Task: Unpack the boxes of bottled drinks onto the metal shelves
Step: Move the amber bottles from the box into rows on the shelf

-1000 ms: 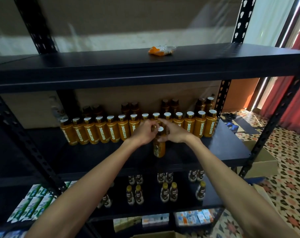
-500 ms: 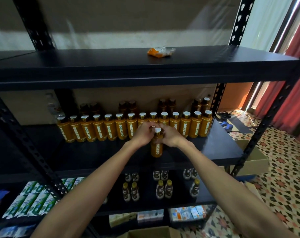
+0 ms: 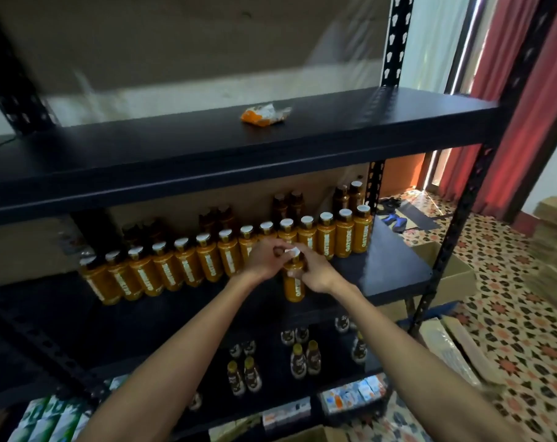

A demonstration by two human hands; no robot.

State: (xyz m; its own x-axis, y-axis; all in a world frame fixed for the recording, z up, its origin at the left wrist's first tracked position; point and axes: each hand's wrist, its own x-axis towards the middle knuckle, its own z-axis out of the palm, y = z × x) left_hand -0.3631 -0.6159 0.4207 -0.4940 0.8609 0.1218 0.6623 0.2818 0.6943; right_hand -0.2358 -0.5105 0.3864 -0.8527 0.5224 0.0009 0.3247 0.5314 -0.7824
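An orange bottle (image 3: 293, 286) with a white cap stands alone on the middle black metal shelf (image 3: 385, 275), in front of a long row of orange bottles (image 3: 188, 266). My left hand (image 3: 264, 258) curls round its cap and neck from the left. My right hand (image 3: 315, 269) grips its upper body from the right. Both hands hide most of the bottle's top half. Darker brown bottles (image 3: 288, 205) stand behind the row.
A crumpled orange wrapper (image 3: 266, 113) lies on the top shelf. Small dark bottles (image 3: 304, 358) stand on the shelf below, cartons (image 3: 350, 393) lower down. Cardboard boxes (image 3: 446, 275) sit on the patterned floor at right. Black uprights (image 3: 456, 237) frame the shelf.
The view has tilted and shifted left. Both hands stay on the same bottle; my right hand has slid a little lower on its body.
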